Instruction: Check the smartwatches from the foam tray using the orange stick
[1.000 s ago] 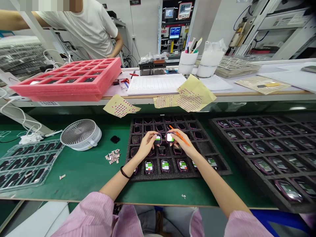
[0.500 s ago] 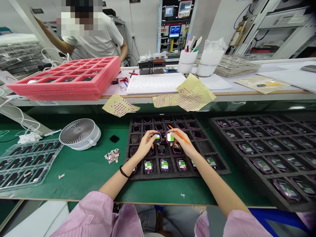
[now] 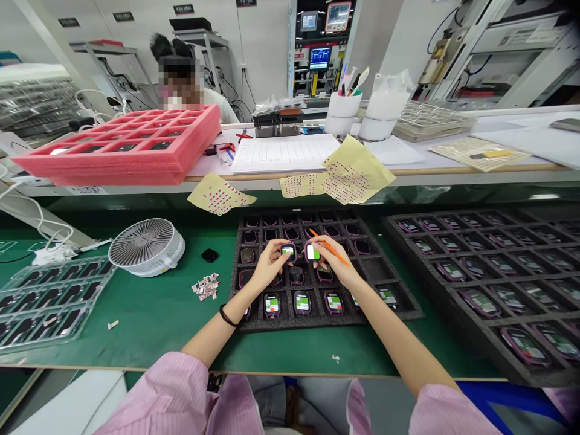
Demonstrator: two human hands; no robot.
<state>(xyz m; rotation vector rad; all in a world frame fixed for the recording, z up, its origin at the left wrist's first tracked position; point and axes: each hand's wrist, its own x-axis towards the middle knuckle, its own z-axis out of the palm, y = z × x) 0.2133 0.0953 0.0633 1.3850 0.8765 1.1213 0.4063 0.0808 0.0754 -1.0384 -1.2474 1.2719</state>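
Two small watch-like devices with lit screens are held side by side above a dark foam tray [image 3: 328, 317]. My left hand [image 3: 270, 261] has its fingers closed round the left device [image 3: 288, 251], the thumb at its screen. Closed on the right device [image 3: 312, 252] is my right hand [image 3: 335, 261], which also holds an orange pen-like tool [image 3: 335, 248] slanting across the fingers. Below the hands, more devices with green and white screens [image 3: 302, 302] sit in the front row of the tray; those farther back have dark screens.
A round fan [image 3: 147, 246], a pile of small tabs [image 3: 207, 286] and a clear tray [image 3: 54, 302] lie to the left. Another foam tray [image 3: 457, 320] of devices stands right. Pink foam [image 3: 122, 163] rests on the shelf; a person [image 3: 181, 84] is behind it.
The person behind the shelf has lowered and shifted right, and the raised arm is gone from view. The left device's screen shows more green. My hands have hardly moved.
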